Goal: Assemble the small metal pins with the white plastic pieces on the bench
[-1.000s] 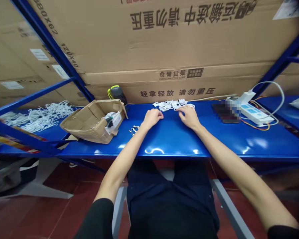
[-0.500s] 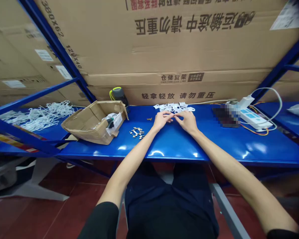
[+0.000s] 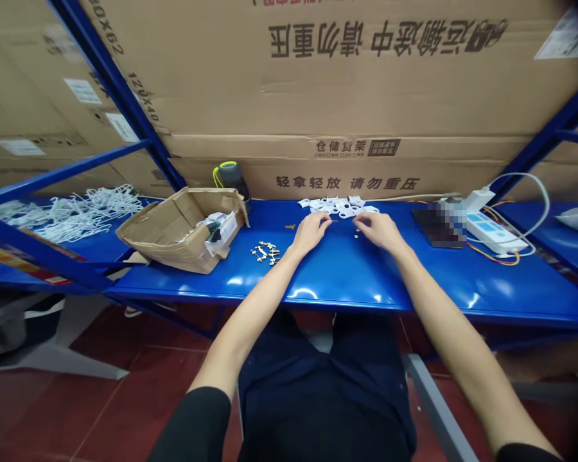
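My left hand [image 3: 311, 233] is over the blue shelf top, thumb and fingertips pinched together. Whatever they hold is too small to make out; a thin dark line shows by the fingertips. A short gap to the right, my right hand [image 3: 379, 231] has loosely bent fingers, with thumb and forefinger slightly apart. Just below those fingertips is a tiny white piece [image 3: 356, 236]. Behind both hands lies a pile of flat white parts with round holes [image 3: 340, 206]. Several small metal screw-like fittings [image 3: 266, 252] lie left of my left forearm.
An open cardboard box [image 3: 173, 240] with white and dark items stands at left, a dark bottle [image 3: 235, 179] behind it. White wire hooks [image 3: 87, 212] are heaped farther left. A power strip [image 3: 496, 232] with cables and a blurred dark object [image 3: 440, 226] sit at right. A brown scrap [image 3: 289, 226] lies nearby.
My hands were together at the fingertips; now they are apart, the right one moved rightward. A tiny white piece shows under the right fingertips. The view has shifted slightly.
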A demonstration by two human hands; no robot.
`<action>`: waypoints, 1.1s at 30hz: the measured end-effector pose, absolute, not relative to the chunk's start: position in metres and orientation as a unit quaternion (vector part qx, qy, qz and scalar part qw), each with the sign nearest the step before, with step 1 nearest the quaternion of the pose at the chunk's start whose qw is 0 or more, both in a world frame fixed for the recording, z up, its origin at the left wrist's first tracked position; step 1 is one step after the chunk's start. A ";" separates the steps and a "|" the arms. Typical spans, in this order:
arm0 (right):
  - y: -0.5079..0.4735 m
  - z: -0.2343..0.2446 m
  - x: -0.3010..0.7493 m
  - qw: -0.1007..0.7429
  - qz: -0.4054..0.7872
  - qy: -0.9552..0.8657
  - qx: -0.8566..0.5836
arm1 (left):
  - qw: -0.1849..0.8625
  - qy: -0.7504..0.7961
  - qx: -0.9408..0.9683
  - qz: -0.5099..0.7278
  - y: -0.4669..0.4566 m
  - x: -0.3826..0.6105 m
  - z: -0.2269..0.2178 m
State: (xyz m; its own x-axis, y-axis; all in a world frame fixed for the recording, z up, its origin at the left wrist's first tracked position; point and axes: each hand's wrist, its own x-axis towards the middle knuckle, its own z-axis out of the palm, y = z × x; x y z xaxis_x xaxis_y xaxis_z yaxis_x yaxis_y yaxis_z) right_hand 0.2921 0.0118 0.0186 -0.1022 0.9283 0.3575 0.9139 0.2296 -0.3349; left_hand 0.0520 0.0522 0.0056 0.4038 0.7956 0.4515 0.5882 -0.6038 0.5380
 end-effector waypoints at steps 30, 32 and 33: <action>0.009 0.005 0.269 0.414 0.099 -0.733 -0.530 | 0.173 0.348 0.841 0.376 0.053 0.054 -0.003; 0.010 0.004 0.269 0.419 0.115 -0.727 -0.531 | 0.174 0.345 0.841 0.378 0.052 0.054 -0.003; 0.011 0.003 0.270 0.425 0.130 -0.723 -0.529 | 0.175 0.342 0.841 0.380 0.052 0.054 -0.003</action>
